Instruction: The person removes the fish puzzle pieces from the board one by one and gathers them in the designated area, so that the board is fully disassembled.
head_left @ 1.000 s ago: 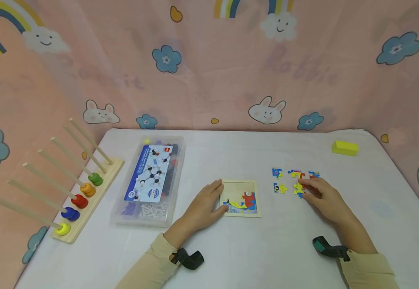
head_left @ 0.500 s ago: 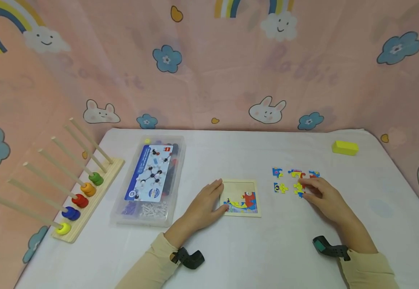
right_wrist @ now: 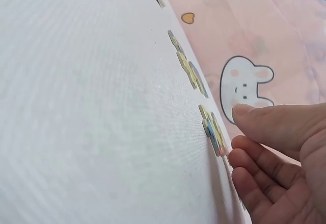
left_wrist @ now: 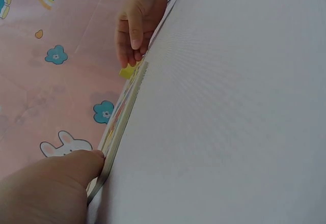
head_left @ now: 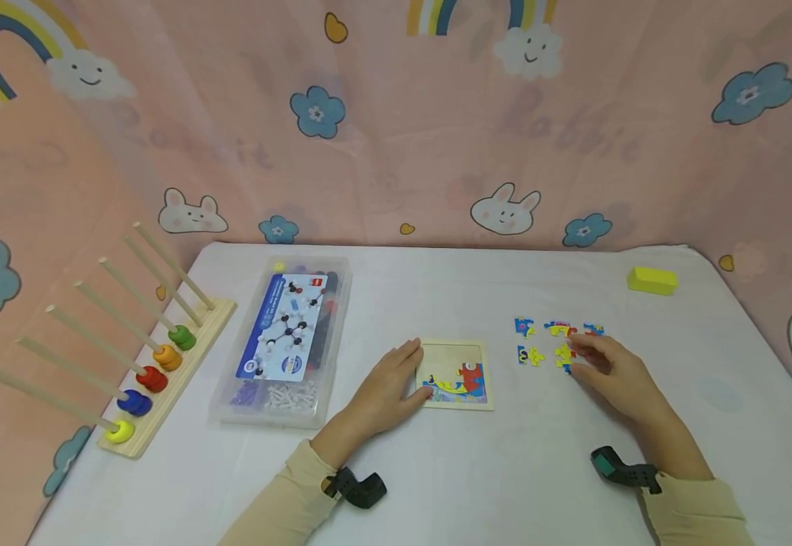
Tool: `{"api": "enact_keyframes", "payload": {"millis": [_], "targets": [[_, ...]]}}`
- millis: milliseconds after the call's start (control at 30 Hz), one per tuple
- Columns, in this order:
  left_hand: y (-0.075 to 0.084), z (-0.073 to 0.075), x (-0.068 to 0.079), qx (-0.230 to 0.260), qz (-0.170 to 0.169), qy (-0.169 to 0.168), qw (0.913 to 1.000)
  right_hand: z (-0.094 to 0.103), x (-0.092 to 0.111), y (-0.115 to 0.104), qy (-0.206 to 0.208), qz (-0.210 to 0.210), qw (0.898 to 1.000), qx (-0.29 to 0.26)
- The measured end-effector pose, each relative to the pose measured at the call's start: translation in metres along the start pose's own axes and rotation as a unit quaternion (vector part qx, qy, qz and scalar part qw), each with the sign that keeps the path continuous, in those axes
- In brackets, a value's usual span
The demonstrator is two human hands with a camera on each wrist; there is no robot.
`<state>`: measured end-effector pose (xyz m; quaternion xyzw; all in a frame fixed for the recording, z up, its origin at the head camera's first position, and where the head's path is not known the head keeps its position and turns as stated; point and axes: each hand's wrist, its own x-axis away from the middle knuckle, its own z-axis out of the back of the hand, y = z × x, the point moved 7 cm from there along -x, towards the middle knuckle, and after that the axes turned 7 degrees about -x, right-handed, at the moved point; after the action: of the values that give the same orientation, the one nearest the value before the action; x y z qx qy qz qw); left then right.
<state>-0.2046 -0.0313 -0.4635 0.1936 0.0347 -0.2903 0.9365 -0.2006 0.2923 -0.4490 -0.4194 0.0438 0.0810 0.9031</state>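
In the head view, my left hand (head_left: 382, 390) rests along the left side of a small wooden puzzle tray (head_left: 454, 346), its fingers stretched out. The thumb touches the tray's lower left edge, as the left wrist view also shows. Joined pieces with a red and yellow picture (head_left: 469, 378) fill the tray's lower right part. My right hand (head_left: 617, 375) hovers at the loose jigsaw pieces right of the tray, thumb and fingertips apart. Nearest to it is a yellow and blue piece (head_left: 563, 355), partly covered by the fingers. Nothing shows between thumb and fingers in the right wrist view.
Several more loose pieces (head_left: 524, 326) lie by the right hand. A plastic box of molecule model parts (head_left: 280, 326) stands left of the tray. Further left is a wooden peg rack (head_left: 184, 364) with coloured rings. A yellow block (head_left: 652, 280) lies at the back right.
The right hand's fingertips have shifted very slightly by the loose pieces. My left hand and the tray stay as they were.
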Motion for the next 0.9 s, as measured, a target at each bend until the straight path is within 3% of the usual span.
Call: {"api": "enact_keyframes", "payload": {"millis": [333,500,900], "targets": [[0.000,0.000,0.000,-0.002,-0.002,0.001,1.0000,-0.007,-0.002,-0.025,-0.017,0.025,0.999,-0.036],[0.001,0.001,0.000,-0.001,0.000,-0.004,1.0000,-0.019,-0.003,-0.032,-0.047,0.005,0.999,-0.006],[0.000,0.000,-0.001,-0.009,0.000,-0.007,0.9999,-0.052,-0.004,-0.061,-0.099,0.035,0.994,-0.013]]}}
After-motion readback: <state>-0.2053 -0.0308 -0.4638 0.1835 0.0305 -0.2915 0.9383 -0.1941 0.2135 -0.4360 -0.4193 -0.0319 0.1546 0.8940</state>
